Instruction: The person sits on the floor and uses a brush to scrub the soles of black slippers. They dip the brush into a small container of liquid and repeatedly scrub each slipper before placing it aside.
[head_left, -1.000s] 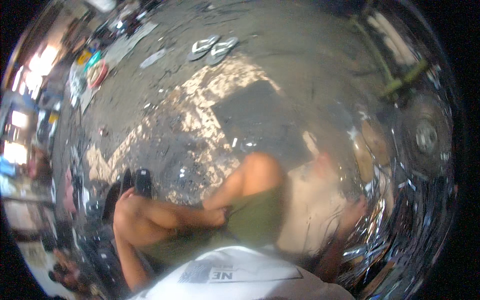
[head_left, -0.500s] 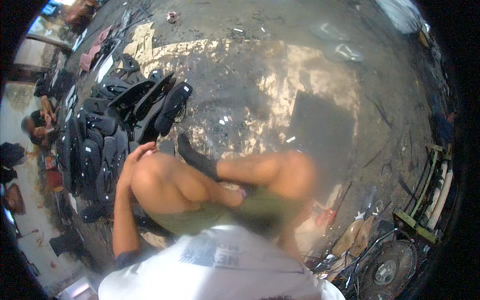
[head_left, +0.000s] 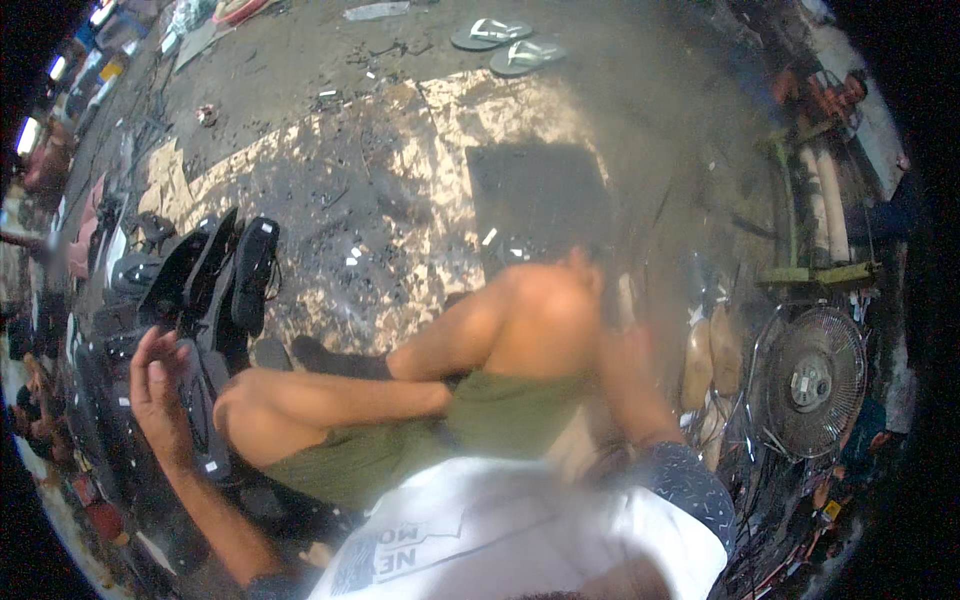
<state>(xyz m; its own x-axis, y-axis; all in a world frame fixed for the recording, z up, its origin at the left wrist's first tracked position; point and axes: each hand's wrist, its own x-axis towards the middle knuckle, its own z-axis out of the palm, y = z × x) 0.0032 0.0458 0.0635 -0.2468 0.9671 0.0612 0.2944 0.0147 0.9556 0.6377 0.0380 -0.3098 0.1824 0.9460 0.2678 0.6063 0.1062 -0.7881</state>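
My left hand (head_left: 165, 390) is raised beside my left knee, over a pile of black shoes (head_left: 255, 270). Its fingers are loosely bent and apart, and nothing shows in them. Several of the shoes carry small white labels, and some stand tilted against each other. My right hand (head_left: 583, 265) is by the far side of my right knee, blurred and partly hidden behind it. Whether it holds anything does not show. Close to the right forearm lies a blurred red thing (head_left: 642, 345).
A dark square sheet (head_left: 540, 200) lies on the stained floor past my knees. Grey flip-flops (head_left: 525, 57) are farther off. On the right stand a round fan (head_left: 815, 378), tan shoe-shaped pieces (head_left: 697, 365) and a green metal frame (head_left: 815, 274). Small white scraps are scattered about.
My view has swung to the right. My left hand has come off the left knee and out over the shoes. My right forearm now shows, reaching along the right knee.
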